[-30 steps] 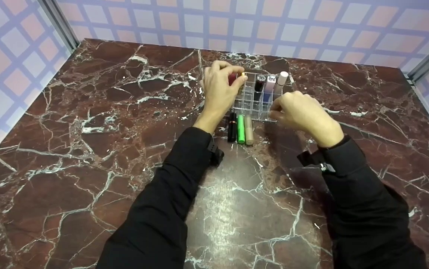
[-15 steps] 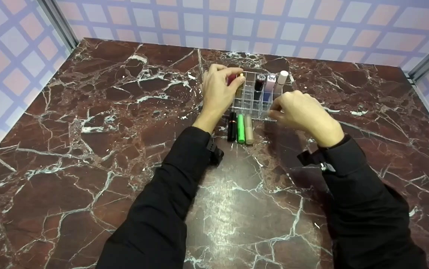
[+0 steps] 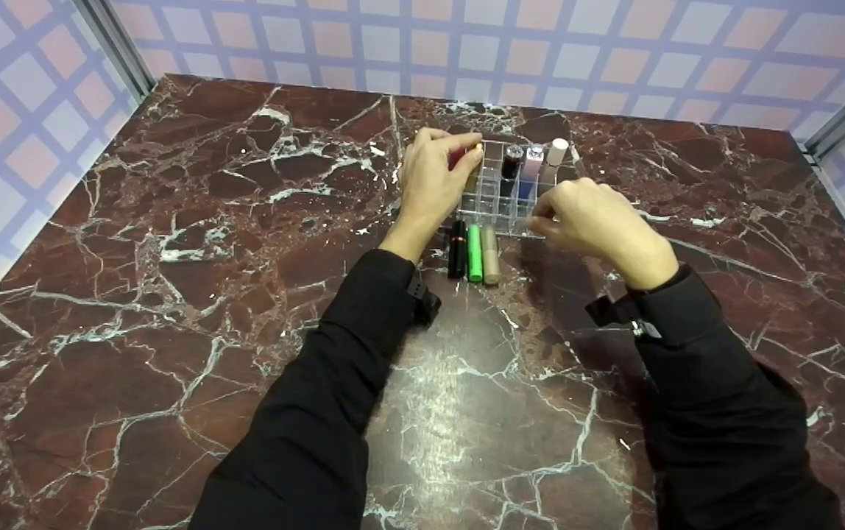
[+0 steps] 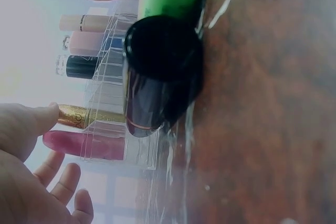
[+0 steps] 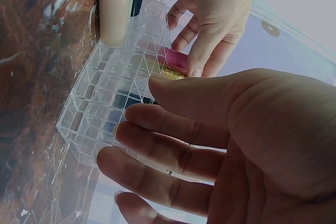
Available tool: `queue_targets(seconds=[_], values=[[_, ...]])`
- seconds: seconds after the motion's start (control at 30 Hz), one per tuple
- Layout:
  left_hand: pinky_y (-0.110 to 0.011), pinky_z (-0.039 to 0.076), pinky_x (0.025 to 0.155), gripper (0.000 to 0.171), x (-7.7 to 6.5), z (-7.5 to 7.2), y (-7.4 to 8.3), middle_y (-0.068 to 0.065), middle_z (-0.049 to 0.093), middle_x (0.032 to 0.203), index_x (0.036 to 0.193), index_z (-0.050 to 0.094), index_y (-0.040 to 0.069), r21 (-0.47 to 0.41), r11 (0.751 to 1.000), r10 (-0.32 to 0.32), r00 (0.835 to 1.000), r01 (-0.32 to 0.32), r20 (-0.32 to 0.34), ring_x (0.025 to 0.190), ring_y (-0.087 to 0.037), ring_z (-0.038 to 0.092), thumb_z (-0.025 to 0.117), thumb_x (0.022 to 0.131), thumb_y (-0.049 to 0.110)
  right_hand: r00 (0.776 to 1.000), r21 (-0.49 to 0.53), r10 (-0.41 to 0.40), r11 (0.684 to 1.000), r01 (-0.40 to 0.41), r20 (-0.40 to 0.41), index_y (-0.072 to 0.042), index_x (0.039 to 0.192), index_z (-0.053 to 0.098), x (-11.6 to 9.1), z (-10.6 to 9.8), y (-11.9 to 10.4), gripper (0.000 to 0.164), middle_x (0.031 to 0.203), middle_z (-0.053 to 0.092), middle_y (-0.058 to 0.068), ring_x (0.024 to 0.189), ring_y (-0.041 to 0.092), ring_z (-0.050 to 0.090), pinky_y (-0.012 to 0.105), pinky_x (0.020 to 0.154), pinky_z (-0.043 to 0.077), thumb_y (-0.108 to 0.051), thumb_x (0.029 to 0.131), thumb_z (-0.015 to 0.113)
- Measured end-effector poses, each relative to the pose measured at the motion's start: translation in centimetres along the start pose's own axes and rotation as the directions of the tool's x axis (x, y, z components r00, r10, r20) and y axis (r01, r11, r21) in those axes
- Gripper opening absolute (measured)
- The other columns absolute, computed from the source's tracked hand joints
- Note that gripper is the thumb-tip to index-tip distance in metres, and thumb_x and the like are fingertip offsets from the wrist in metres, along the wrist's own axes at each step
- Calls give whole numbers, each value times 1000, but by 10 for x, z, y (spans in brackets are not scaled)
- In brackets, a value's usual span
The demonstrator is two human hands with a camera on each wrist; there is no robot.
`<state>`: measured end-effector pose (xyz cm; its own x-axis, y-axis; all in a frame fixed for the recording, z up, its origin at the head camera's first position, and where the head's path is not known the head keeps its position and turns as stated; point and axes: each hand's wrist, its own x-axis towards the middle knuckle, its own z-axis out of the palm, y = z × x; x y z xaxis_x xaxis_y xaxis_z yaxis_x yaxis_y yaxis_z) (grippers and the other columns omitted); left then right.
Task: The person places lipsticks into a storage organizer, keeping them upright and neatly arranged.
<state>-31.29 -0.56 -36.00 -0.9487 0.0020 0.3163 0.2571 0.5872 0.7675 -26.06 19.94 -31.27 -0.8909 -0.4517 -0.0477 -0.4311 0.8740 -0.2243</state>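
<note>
A clear compartment organizer [image 3: 496, 208] stands toward the back of the table. At its left end my left hand [image 3: 428, 173] pinches the top of a gold cosmetic tube [image 4: 73, 116] between thumb and index finger; the tube stands in a slot. Beside it, also slotted, is a pink tube [image 4: 68, 143], with the other left fingers spread near it. My right hand [image 3: 599, 221] is at the organizer's front right corner, fingers loosely bent and holding nothing. A black-capped tube [image 3: 512, 163], a pink-and-blue tube [image 3: 531, 165] and a white-capped tube [image 3: 556, 154] stand in slots further right.
Lying in front of the organizer, side by side, are a black tube [image 3: 457, 252], a green tube [image 3: 475, 254] and a beige tube [image 3: 490, 256]. All rest on a dark red marbled table [image 3: 246, 221]. A checked wall [image 3: 452, 44] closes off the back.
My left hand has come down slightly, still pinching the gold tube at the organizer's left end. The right hand stays at the front right corner.
</note>
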Motion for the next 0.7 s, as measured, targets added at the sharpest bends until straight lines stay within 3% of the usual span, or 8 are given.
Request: queue_targets(seconds=[0.3, 0.47, 0.7], values=[[-25, 39, 96, 33, 0, 0, 0, -3, 60, 118, 131, 71, 23, 1, 1000, 3, 1000, -3, -1, 109, -14, 53, 72, 99, 31, 1000, 5, 12, 1000, -12, 14, -4, 105, 79, 0, 0, 0, 21, 99, 77, 16, 74, 30, 71, 56, 77, 58, -22, 100, 71], [-23, 40, 93, 37, 0, 0, 3, -2, 60, 114, 133, 70, 24, 2, 1000, -10, 1000, 10, -7, 106, -13, 53, 74, 97, 30, 1000, -13, -11, 1000, 11, 19, -4, 104, 79, 0, 2, 1, 18, 103, 76, 18, 82, 33, 72, 55, 80, 59, -20, 98, 72], [-28, 36, 99, 36, -2, -2, 12, -1, 56, 128, 131, 71, 26, 25, 999, -44, 999, 44, -6, 117, -15, 49, 76, 95, 33, 1000, -29, -17, 999, 17, -1, -5, 106, 77, -1, 3, 0, 18, 111, 73, 18, 96, 37, 70, 57, 87, 57, -19, 97, 73]])
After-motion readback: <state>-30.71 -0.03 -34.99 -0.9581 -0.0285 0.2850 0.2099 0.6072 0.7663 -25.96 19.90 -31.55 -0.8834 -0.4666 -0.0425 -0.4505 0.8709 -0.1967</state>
